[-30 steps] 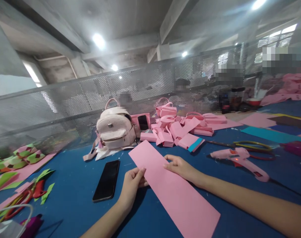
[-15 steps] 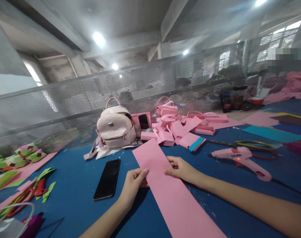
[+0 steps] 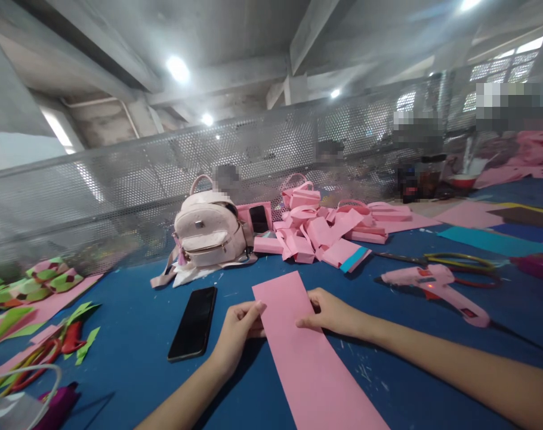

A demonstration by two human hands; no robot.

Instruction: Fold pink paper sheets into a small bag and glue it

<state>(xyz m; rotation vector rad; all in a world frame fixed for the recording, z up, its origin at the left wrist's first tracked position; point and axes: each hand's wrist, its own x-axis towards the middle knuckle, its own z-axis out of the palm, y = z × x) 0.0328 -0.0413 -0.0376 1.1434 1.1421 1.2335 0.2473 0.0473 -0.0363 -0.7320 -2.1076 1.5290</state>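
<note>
Strip (image 3: 283,334): pink, flat, held over the blue table (image 3: 132,316) between both hands, running from below the bottom edge of view to a square-cut far end short of the pile (image 3: 316,233).
Weight: probably very light, with next to no load on the fingers.
Stiffness: likely springy and bendable, seemingly card or thin foam; hard to tell which.
Near end: out of view, perhaps apt to droop or bow without support.
Face: smooth and matt-looking, so likely not very slippery, though easily creased or dented by a hard pinch.
Left hand (image 3: 242,331): pinching the left edge close to the far end, with thumb on top and fingers bent beneath.
Right hand (image 3: 336,313): grasping the right edge nearly opposite, with thumb laid on the face and fingers behind.
Best hold: both long edges, lightly, in opposed pairs, to keep the width flat.
Phone (image 3: 193,323): lying left of the left hand, apart from the strip.
Glue gun (image 3: 441,292): on its side to the right, well apart from the strip.
Scissors (image 3: 432,260): just beyond the glue gun.
Bag (image 3: 209,233): beside the pile, before a perforated panel (image 3: 271,143).
</note>
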